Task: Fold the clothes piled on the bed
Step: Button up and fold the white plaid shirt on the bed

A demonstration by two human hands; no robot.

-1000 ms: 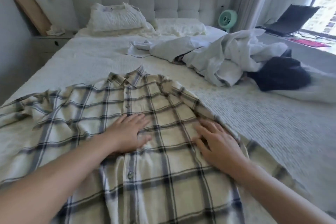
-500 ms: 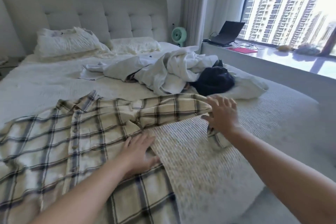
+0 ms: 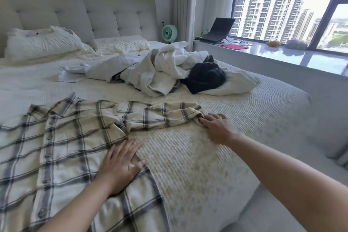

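The plaid shirt (image 3: 62,147) is pressed flat on the bed (image 3: 197,165) by the spread left hand (image 3: 120,164). Farther, its sleeve cuff (image 3: 192,117) is pinched by the right hand (image 3: 216,130). If pulled too hard, the body could be dragged crooked. Beyond, the pile (image 3: 160,73) is waiting unfolded.

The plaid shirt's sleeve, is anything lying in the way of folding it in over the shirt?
Nothing visible. The right hand grips the sleeve end, and the plaid shirt is bare except for the left hand pressing its edge.
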